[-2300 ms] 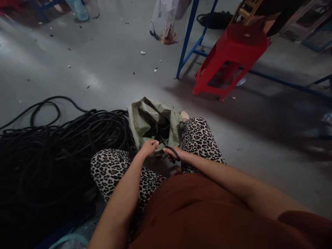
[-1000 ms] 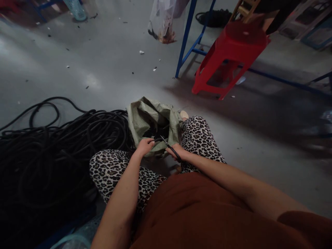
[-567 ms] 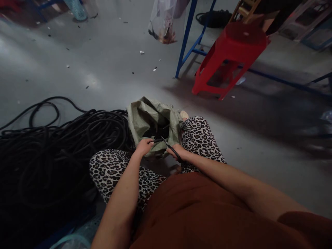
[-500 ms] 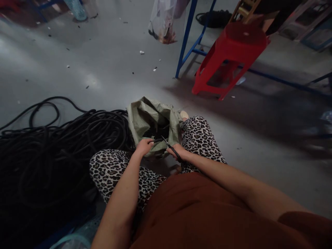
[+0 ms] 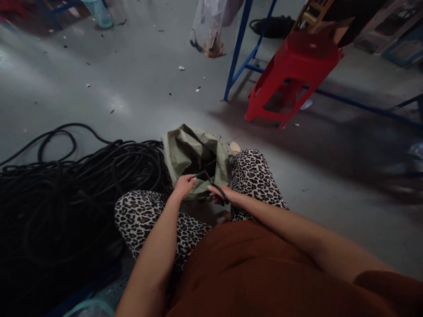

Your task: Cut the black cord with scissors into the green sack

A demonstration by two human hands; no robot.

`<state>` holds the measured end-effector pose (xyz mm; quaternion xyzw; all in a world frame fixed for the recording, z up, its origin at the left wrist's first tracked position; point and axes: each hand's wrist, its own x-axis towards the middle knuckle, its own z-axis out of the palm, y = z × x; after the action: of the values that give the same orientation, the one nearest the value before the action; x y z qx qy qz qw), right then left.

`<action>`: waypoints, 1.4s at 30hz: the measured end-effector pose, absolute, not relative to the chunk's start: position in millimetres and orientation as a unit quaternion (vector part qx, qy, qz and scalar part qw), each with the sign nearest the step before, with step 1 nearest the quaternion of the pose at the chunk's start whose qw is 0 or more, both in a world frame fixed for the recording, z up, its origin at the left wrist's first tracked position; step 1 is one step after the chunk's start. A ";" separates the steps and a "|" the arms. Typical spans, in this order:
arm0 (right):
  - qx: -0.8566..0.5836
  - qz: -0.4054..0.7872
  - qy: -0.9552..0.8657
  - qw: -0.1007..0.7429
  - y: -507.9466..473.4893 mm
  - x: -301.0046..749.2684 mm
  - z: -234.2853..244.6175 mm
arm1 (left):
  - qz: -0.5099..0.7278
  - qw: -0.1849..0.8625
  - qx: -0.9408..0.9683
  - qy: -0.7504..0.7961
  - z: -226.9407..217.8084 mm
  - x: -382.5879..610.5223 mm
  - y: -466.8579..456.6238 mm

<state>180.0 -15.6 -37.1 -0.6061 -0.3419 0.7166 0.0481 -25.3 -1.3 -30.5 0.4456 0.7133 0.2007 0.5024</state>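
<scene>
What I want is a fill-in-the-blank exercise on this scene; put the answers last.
1. The right hand holds the ____.
2. The black cord pile lies to the ____ of the sack.
3. The plastic stool is coloured ____.

Missing words: scissors; left; red.
</scene>
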 end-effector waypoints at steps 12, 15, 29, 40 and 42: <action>-0.598 0.712 -0.367 0.031 -15.3 179.9 -29.0 | 0.194 0.521 0.444 0.703 -21.7 -20.6 -3.8; -0.600 0.711 -0.364 0.028 -14.9 179.8 -27.3 | 0.193 0.532 0.437 0.699 -21.2 -19.8 -4.1; -0.613 0.682 -0.400 0.001 -12.8 179.6 -22.7 | 0.166 0.545 0.463 0.679 -23.1 -20.7 -7.2; -0.618 0.648 -0.444 -0.017 -12.9 182.1 -34.1 | 0.164 0.560 0.444 0.681 -25.1 -20.2 -9.0; -0.627 0.649 -0.430 -0.014 -13.5 181.3 -34.3 | 0.168 0.562 0.444 0.678 -23.9 -20.1 -9.2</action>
<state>181.3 -13.5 -34.3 -0.6271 -0.4298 0.6495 -0.0139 -20.1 -9.2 -23.9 0.4441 0.6776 0.1675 0.5617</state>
